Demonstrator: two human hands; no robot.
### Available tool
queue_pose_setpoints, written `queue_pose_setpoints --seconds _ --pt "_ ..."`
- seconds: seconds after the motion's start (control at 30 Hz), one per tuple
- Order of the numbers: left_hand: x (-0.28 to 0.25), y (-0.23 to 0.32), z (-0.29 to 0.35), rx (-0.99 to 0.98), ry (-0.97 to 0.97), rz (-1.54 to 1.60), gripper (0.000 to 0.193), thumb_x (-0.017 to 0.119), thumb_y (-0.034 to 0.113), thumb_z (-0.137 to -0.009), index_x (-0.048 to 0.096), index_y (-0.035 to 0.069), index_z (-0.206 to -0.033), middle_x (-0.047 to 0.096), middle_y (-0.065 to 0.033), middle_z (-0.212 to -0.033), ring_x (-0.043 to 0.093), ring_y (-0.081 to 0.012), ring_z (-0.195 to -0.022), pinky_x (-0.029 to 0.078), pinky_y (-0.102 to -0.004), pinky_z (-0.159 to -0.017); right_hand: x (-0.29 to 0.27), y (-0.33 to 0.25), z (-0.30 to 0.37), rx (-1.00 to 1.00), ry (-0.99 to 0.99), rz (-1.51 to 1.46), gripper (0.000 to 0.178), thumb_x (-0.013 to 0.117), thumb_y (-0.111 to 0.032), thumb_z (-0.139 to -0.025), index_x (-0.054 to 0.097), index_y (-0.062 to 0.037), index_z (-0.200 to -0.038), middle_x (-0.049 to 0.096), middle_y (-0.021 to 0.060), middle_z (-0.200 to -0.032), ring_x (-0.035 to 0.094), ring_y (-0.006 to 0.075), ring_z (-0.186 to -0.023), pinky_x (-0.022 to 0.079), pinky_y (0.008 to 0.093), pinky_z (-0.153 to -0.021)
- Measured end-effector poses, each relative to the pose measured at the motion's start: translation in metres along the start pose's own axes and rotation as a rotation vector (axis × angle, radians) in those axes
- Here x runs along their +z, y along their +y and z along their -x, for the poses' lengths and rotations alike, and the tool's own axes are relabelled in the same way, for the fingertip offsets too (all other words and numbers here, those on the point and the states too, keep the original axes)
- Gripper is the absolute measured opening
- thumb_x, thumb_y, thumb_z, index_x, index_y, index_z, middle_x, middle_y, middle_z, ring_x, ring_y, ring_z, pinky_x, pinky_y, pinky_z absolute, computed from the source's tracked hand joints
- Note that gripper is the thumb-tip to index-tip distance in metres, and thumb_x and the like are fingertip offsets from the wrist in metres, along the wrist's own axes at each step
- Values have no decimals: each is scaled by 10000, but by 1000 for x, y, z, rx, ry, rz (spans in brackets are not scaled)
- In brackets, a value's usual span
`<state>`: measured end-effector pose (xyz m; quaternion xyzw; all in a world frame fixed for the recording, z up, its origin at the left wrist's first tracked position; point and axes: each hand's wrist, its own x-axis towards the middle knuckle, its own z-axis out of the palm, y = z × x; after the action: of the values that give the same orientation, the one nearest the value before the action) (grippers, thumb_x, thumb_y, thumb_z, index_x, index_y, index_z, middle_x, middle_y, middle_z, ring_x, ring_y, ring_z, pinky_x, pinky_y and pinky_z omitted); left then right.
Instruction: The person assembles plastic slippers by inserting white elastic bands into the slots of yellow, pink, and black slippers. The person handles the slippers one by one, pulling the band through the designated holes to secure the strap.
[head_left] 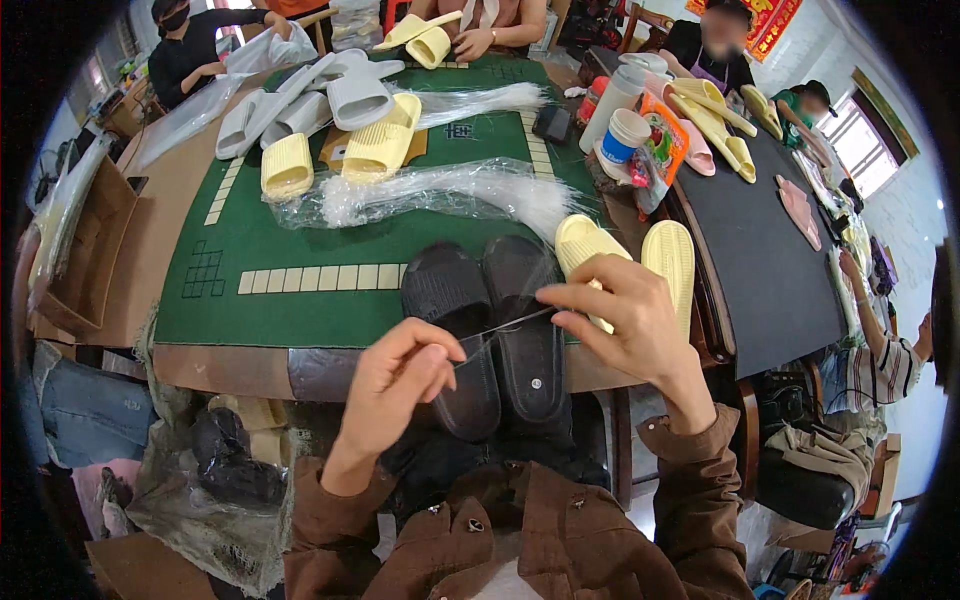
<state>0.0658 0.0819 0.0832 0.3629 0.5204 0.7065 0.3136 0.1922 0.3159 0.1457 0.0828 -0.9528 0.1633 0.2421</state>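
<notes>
A thin clear plastic tie [510,324] stretches between my two hands, above a pair of black slippers. My left hand [395,390] pinches one end between thumb and fingers. The other end is pinched in the fingertips of my right hand [625,315]. The left black slipper [467,385] and the right black slipper [528,370] lie side by side at the near table edge, toes pointing away, and overhang it. Right of them sit a cream slipper [583,243], partly hidden by my right hand, and another cream slipper [668,265]. Beyond lies a bundle of clear plastic ties [430,195] in a bag.
Grey slippers [360,100] and cream slippers [385,140] are piled on the green mat [330,235]. Cups [625,135] and an orange packet [668,140] stand at right, beside a black table [750,240]. Several people work around. A sack [200,500] is at lower left.
</notes>
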Motion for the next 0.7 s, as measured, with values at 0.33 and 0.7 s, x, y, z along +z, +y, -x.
queue_pose_setpoints --seconds 0.33,0.7 --pt "-11 6 2 255 43 -285 100 589 19 -880 681 45 -910 589 -58 -862 568 -166 -846 466 -276 -722 8 8 18 58 -121 224 215 716 -129 -740 740 -156 -952 604 20 -1124 486 269 -1134 404 437 -928" --pt "20 -11 -25 751 -70 -1035 175 689 55 -719 714 156 -859 641 2 -1000 551 -243 -1139 369 -499 -1063 76 32 -1 158 115 2 231 612 -33 -832 626 -34 -1062 596 138 -1071 616 336 -952 513 414 -806"
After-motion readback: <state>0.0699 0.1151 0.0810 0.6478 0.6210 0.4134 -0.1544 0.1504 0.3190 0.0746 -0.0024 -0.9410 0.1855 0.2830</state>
